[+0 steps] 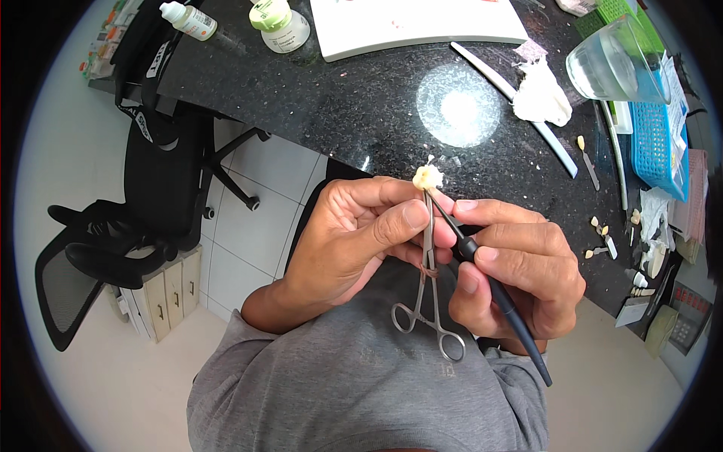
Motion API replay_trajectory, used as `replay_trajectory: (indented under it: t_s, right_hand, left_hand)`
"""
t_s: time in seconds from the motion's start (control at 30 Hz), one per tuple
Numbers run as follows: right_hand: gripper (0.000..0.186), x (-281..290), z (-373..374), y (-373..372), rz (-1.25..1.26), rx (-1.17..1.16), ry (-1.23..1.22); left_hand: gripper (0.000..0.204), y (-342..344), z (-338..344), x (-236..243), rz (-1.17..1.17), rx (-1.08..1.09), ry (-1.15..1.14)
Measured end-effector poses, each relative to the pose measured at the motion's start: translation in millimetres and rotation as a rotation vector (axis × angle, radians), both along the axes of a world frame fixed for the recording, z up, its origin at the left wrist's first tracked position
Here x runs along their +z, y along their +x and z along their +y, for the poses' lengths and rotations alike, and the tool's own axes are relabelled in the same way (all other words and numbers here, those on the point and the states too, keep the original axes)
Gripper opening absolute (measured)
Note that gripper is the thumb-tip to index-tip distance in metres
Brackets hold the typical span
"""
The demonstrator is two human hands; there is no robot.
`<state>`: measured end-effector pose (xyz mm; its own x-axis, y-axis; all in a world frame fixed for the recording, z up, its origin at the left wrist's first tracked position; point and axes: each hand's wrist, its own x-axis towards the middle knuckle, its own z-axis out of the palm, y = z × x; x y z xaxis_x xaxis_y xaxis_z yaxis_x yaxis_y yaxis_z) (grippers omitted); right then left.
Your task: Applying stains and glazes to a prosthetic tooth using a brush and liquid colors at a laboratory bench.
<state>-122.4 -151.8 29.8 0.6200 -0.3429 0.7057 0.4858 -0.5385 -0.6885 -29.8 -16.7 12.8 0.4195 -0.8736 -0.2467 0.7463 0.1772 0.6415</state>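
My left hand (343, 237) is closed around a pair of steel locking forceps (428, 256), its finger rings hanging down toward my shirt. A rubber band or similar brown wrap circles the shanks. At the forceps' upper tip sits a small cream-coloured piece (427, 178) that looks like a dental crown, with whitish material on its right side. My right hand (527, 275) pinches a slim dark instrument (516, 320) with a thin pointed end, like a pen. That point meets the underside of the cream piece; whether it is a brush or a carver cannot be made out.
On the dark speckled counter (301, 105) stand a small dropper bottle (190, 21), a green-lidded jar (280, 26) and a white slab (422, 30). To the right are a long pale-handled tool (553, 147), crumpled tissue (544, 98), a glass of liquid (614, 64) and a blue basket (654, 143).
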Motion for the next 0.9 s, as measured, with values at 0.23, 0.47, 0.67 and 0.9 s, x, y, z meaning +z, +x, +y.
replay_trajectory:
  t_s: [0.23, 0.47, 0.67, 0.9]
  right_hand:
    - [0.023, 1.0, -3.1, -8.9, 0.103, 0.093, -0.046]
    - [0.025, -0.5, -0.3, -1.4, 0.042, 0.023, -0.03]
    - [0.025, -0.4, 2.0, 1.3, -0.006, -0.024, 0.023]
    - [0.025, 0.5, -4.1, -7.1, 0.096, 0.08, -0.086]
  left_hand:
    - [0.025, -0.4, 1.5, -3.2, 0.002, 0.001, -0.013]
    - [0.023, -0.4, 0.9, -3.4, 0.004, 0.0, -0.012]
    - [0.023, -0.3, 1.7, -4.5, 0.007, 0.002, -0.019]
    - [0.024, -0.4, 0.9, -2.6, -0.021, 0.003, -0.018]
